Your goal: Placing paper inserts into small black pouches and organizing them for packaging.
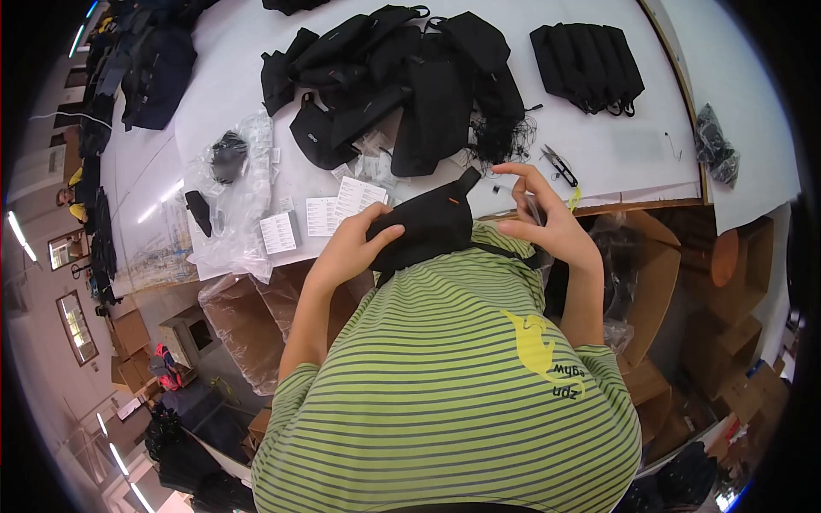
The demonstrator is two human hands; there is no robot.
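Note:
My left hand (pixel 357 244) grips a small black fabric pouch (pixel 423 224) by its left side, thumb on top. The pouch rests against my striped shirt at the table's front edge; a small orange tag shows on it, and a short tab rises from its upper right corner. Just right of the pouch, my right hand (pixel 547 218) is raised with thumb and index finger apart. A greyish sliver shows by its palm; I cannot make out what it is. Beyond the pouch lie white printed label sheets (pixel 359 197) and a stack of white labels (pixel 279 232).
A heap of black pouches (pixel 432 107) covers the table's middle, with tangled black cords (pixel 505 137). Thread snips (pixel 560 167) lie right of it. Folded black pouches (pixel 587 67) sit at far right, clear plastic bags (pixel 244 197) at left. Cardboard boxes (pixel 654 291) stand below the edge.

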